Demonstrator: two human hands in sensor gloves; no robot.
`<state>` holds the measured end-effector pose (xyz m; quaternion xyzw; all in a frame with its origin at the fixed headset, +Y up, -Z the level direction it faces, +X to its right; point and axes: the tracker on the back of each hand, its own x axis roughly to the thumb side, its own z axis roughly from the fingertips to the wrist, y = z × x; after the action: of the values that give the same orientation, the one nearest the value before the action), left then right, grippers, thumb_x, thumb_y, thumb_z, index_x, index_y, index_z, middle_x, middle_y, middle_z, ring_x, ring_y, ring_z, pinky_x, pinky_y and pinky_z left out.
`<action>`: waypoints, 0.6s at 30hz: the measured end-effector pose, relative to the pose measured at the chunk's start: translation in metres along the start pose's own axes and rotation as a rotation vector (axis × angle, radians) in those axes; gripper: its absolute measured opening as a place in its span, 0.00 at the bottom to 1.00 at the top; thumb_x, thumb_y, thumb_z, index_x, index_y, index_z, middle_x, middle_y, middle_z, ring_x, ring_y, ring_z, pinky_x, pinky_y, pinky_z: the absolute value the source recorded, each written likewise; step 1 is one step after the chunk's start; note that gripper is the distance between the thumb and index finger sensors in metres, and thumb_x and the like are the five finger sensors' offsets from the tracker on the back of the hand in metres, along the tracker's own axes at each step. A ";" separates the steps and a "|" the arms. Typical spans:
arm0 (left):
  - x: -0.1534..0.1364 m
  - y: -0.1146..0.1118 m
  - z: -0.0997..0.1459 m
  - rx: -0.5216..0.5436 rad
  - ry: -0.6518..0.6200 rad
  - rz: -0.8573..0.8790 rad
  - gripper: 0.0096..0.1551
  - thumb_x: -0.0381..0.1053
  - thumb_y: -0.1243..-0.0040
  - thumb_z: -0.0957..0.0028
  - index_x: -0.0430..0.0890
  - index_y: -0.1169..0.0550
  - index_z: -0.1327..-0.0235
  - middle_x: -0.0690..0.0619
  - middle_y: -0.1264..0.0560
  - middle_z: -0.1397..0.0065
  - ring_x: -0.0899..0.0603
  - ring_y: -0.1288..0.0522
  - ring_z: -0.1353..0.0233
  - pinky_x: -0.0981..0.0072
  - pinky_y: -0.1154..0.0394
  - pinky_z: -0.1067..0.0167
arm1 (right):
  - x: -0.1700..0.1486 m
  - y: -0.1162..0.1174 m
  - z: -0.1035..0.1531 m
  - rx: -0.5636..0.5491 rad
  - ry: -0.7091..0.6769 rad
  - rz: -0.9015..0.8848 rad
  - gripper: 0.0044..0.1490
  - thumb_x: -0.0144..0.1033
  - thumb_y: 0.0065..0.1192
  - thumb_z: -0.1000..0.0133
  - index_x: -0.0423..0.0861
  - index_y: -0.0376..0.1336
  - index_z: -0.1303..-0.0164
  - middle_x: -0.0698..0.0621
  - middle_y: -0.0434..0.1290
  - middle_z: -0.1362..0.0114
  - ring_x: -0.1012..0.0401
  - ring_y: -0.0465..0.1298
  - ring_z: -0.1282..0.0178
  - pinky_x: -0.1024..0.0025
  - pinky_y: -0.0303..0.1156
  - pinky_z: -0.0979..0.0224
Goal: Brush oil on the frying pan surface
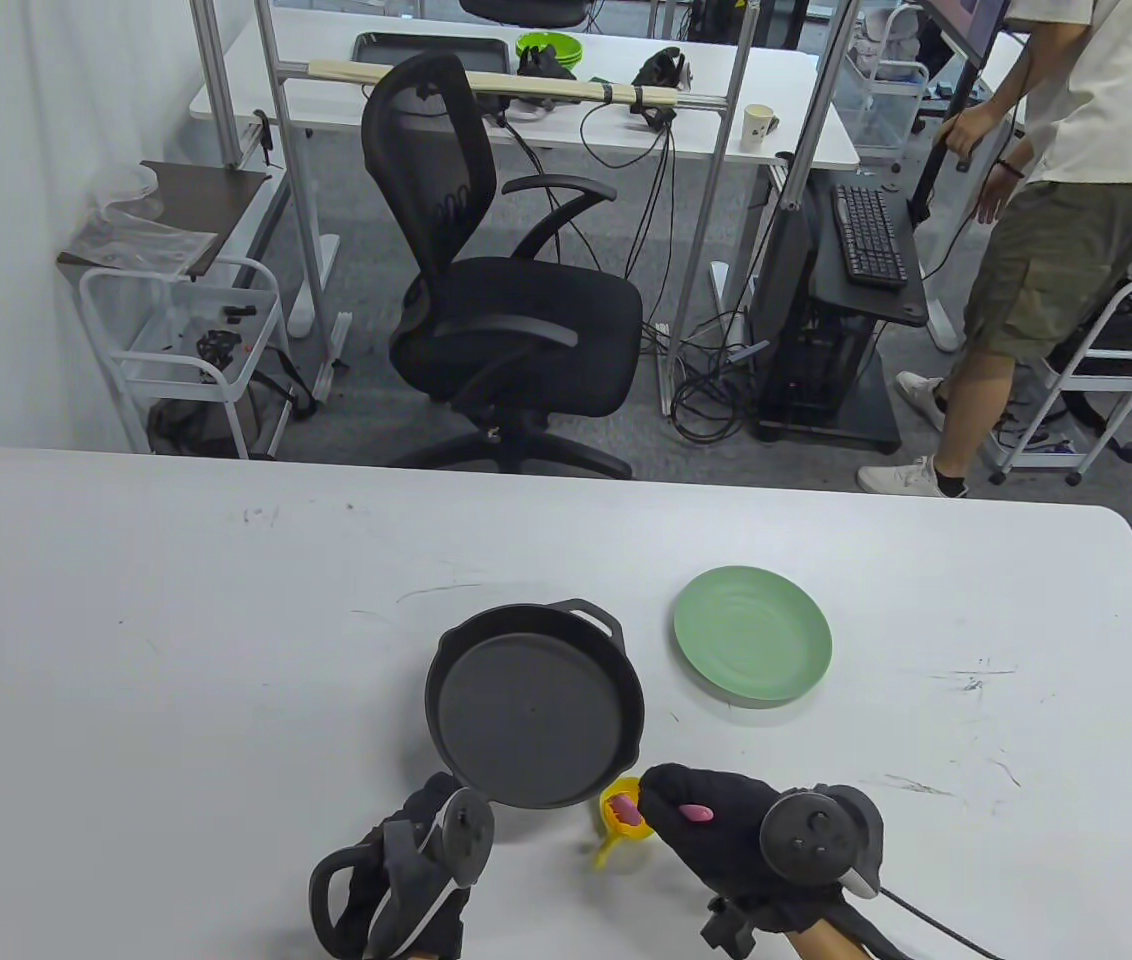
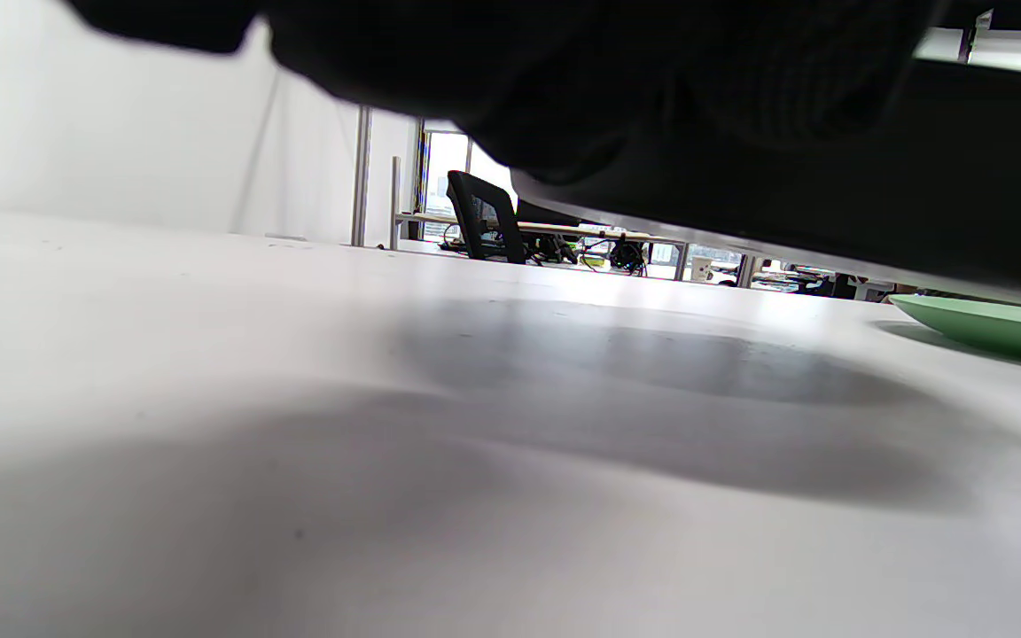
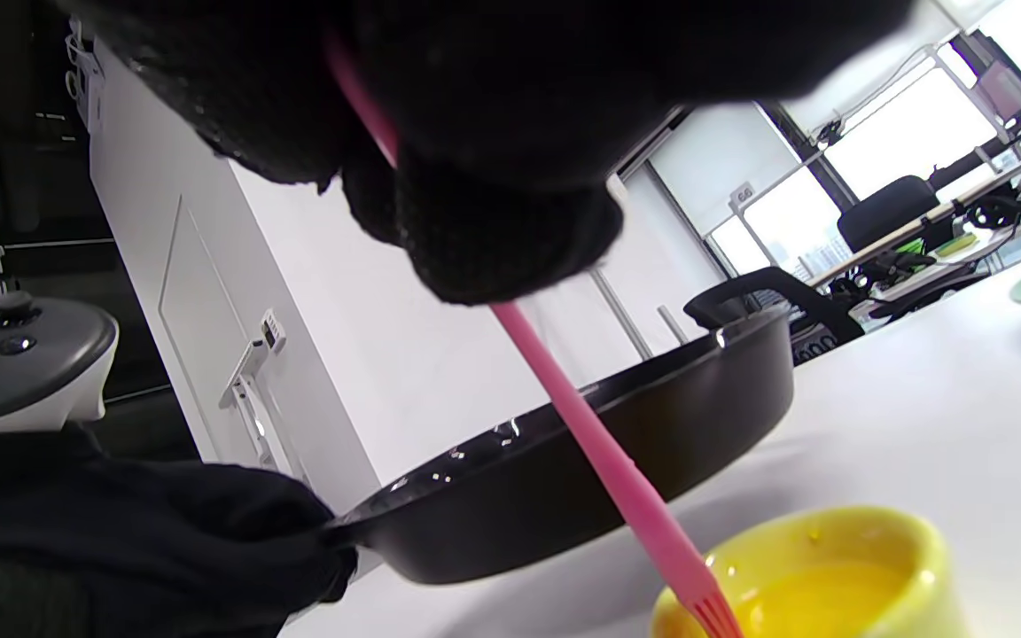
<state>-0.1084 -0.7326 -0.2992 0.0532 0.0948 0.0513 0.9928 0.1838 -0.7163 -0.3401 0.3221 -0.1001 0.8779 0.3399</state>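
Observation:
A black cast-iron frying pan (image 1: 534,705) sits near the front of the white table, its near side lifted off the table in the right wrist view (image 3: 581,478). My left hand (image 1: 411,870) grips the pan's handle at its near edge. My right hand (image 1: 726,830) holds a pink silicone brush (image 3: 599,452) by the handle. The brush head dips into a small yellow cup (image 1: 623,815) of yellow oil (image 3: 821,594) just right of the pan's near edge. In the left wrist view the glove and the pan's underside (image 2: 830,177) fill the top.
A green plate (image 1: 753,635) lies right of the pan; its rim shows in the left wrist view (image 2: 989,323). Beyond the table's far edge stand an office chair (image 1: 496,290), desks, carts and a standing person (image 1: 1056,230).

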 end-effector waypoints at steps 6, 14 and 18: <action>0.000 0.000 0.000 0.002 -0.001 0.002 0.36 0.66 0.36 0.50 0.42 0.21 0.38 0.55 0.15 0.64 0.52 0.18 0.75 0.61 0.18 0.73 | 0.000 0.003 0.000 0.020 -0.001 -0.032 0.23 0.55 0.61 0.37 0.52 0.71 0.42 0.45 0.84 0.59 0.68 0.79 0.72 0.74 0.79 0.69; 0.001 0.000 0.000 0.009 -0.004 0.009 0.36 0.66 0.37 0.50 0.42 0.21 0.38 0.56 0.15 0.63 0.53 0.18 0.74 0.61 0.18 0.73 | -0.002 -0.031 0.005 -0.103 0.017 -0.154 0.23 0.55 0.61 0.37 0.51 0.71 0.43 0.46 0.84 0.60 0.68 0.79 0.73 0.74 0.79 0.70; 0.000 0.002 0.001 0.020 0.005 0.039 0.36 0.66 0.37 0.49 0.43 0.21 0.37 0.56 0.15 0.63 0.53 0.18 0.74 0.61 0.18 0.73 | -0.003 -0.056 0.005 -0.201 0.042 -0.309 0.23 0.55 0.61 0.36 0.51 0.71 0.43 0.46 0.84 0.60 0.68 0.78 0.74 0.75 0.79 0.70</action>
<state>-0.1084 -0.7304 -0.2979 0.0648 0.0965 0.0696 0.9908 0.2252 -0.6780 -0.3406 0.2797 -0.1295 0.8073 0.5032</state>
